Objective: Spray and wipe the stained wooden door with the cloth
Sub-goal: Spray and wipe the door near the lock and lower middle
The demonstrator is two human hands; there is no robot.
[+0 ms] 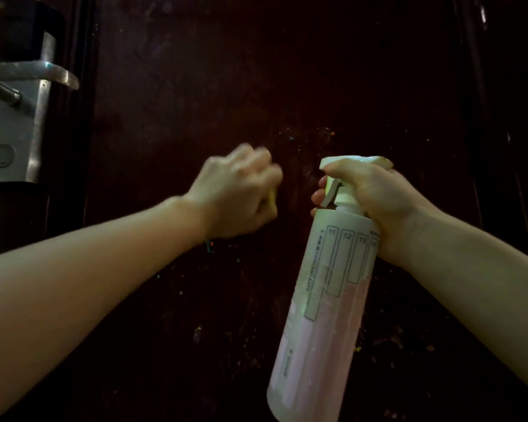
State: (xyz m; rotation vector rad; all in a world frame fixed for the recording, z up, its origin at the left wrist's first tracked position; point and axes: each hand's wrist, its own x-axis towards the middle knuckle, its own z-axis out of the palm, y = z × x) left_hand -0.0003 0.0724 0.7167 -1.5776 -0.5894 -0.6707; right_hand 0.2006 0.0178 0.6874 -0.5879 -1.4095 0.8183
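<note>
Left hand (238,190) presses yellow cloth (59,196) against speckled dark door (195,86).

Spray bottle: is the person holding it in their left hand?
No. The right hand grips the spray bottle at its trigger head, while the left hand is against the door.

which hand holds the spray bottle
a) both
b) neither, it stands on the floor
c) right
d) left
c: the right hand grips the neck of the bottle with its fingers at the trigger, while the left hand is bunched against the door with a bit of yellow cloth showing under it.
</note>
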